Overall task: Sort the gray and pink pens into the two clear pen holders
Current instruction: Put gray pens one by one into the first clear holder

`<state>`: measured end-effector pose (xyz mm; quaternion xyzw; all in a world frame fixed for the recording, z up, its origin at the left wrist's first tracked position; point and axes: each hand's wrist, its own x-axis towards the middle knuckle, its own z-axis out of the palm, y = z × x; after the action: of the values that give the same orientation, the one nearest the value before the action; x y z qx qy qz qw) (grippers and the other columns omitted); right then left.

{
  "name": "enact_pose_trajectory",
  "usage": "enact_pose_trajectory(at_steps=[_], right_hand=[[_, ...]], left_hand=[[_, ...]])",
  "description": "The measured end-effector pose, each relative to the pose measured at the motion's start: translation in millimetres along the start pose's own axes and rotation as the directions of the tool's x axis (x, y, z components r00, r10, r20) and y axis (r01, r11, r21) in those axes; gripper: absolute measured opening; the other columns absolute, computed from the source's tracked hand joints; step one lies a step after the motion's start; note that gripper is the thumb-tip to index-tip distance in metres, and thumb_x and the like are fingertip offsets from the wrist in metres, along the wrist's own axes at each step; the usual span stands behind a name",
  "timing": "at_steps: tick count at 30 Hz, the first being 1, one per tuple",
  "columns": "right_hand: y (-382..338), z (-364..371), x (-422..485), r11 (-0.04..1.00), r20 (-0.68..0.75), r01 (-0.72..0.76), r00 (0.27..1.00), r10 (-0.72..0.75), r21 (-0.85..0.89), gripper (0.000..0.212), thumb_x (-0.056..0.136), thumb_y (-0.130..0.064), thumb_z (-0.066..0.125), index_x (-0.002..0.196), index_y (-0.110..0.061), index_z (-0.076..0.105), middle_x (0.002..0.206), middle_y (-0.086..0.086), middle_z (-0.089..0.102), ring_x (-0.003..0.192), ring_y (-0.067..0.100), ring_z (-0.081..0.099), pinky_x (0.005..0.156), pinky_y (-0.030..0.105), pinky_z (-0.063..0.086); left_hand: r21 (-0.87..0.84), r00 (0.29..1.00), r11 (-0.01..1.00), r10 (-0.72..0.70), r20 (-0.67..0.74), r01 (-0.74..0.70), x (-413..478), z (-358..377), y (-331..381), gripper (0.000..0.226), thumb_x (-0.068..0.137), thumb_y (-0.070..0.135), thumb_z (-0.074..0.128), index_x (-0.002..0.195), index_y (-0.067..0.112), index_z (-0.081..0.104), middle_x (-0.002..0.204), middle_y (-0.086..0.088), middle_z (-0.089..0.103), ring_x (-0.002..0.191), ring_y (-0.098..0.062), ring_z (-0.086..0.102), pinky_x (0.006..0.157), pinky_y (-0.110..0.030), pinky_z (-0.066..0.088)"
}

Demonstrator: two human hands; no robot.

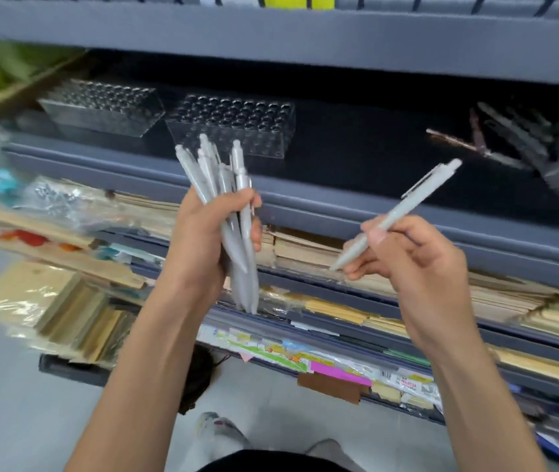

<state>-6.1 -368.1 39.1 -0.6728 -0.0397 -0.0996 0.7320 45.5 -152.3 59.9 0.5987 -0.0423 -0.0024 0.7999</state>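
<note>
Bundle of gray pens stands roughly upright in the left grip, whose fingers curl round the barrels about mid-length, clicker ends up and tips pointing down below the palm. Right grip pinches a single gray pen between thumb and fingertips, near its tip. That pen slants, clicker end up toward the right and tip down toward the left, and it is held apart from the bundle. Both are raised in front of a dark shelf. At the back of that shelf, left of centre, sit two clear pen holders side by side, the left holder and the right holder, each with a top full of round holes. The bundle's upper ends overlap the front of the right holder in this view. Far to the right on the same shelf lies a blurred heap of loose pens, mostly gray, with a pinkish one sticking out at its left edge. Lower shelves hold stacks of paper.
</note>
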Motion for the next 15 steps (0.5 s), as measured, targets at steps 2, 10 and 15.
enact_pose_trajectory(at_steps=[2,10,15], right_hand=[[0.4,22.7,5.0,1.0,0.03,0.015,0.999,-0.015,0.012,0.017,0.092,-0.021,0.059,0.107,-0.018,0.065,0.09,0.01,0.075,0.076,0.028,0.072,0.066,0.03,0.059],[6.9,146.9,41.3,0.998,0.062,0.052,0.997,-0.054,0.03,0.025,0.095,-0.007,0.048,0.117,-0.019,0.051,0.093,0.01,0.074,0.062,0.023,0.06,0.057,0.028,0.053],[18.5,238.7,59.5,0.996,-0.036,0.035,0.999,-0.032,0.085,0.015,0.1,-0.014,0.049,0.114,-0.017,0.052,0.081,0.009,0.071,0.059,0.017,0.054,0.057,0.026,0.051]], left_hand=[[-0.034,0.999,0.999,0.025,-0.028,-0.026,0.3,-26.3,6.5,0.004,0.089,0.009,0.056,0.093,0.007,0.054,0.078,-0.005,0.059,0.052,-0.019,0.05,0.05,-0.029,0.046],[-0.048,0.992,0.997,0.049,-0.115,-0.055,20.3,-151.9,38.1,0.004,0.085,0.014,0.062,0.089,0.013,0.064,0.072,-0.007,0.057,0.052,-0.02,0.051,0.053,-0.03,0.045],[-0.057,0.996,0.998,0.02,-0.081,-0.025,49.3,-232.7,58.0,0.004,0.087,0.013,0.06,0.086,0.009,0.062,0.071,-0.006,0.058,0.053,-0.02,0.052,0.051,-0.029,0.046]])
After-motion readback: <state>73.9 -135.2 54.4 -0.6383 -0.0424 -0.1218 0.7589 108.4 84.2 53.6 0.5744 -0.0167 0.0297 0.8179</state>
